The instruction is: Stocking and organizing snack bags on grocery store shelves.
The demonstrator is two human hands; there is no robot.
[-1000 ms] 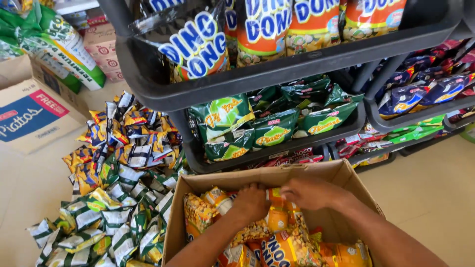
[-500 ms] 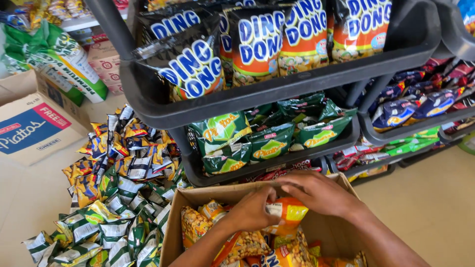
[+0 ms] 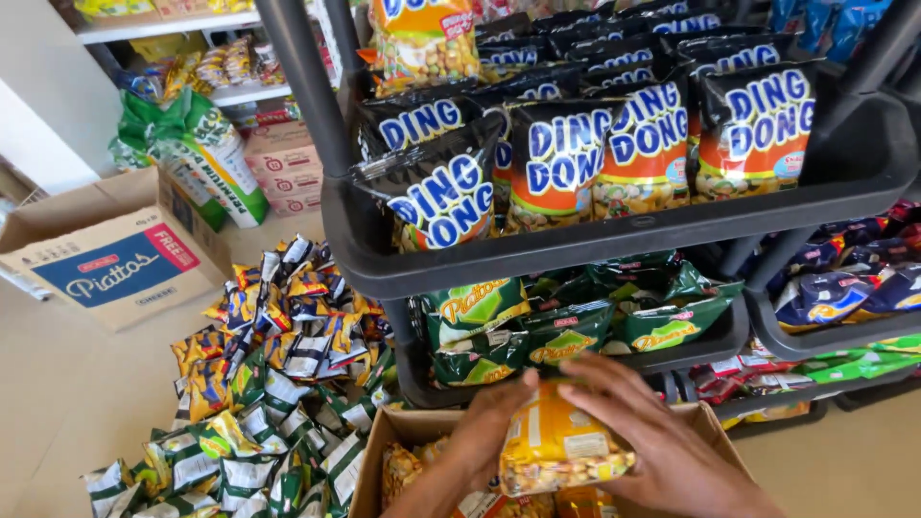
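Both hands grip one yellow snack bag (image 3: 561, 443) just above an open cardboard box (image 3: 389, 451) at bottom edge of frame. My left hand (image 3: 494, 432) clamps the bag's left side, fingers curled round it; my right hand (image 3: 662, 436) lies over top & right side, fingers spread across the pack. Wrists & forearms cut off by frame bottom, so can't see much past the knuckles. Box is only partly in view: near wall & most contents hidden under hands, a few more yellow/orange packs peek out below.

Straight ahead, black rack (image 3: 614, 240) w/ trays: upper tray holds black-blue-orange bags (image 3: 566, 153), lower tray green bags (image 3: 537, 326). Rack's right end & its blue packs run out of frame. Left of box, loose pile of small packs (image 3: 269, 374) on the floor, partly cropped. Farther left, a second carton (image 3: 115, 254), its inside not visible.
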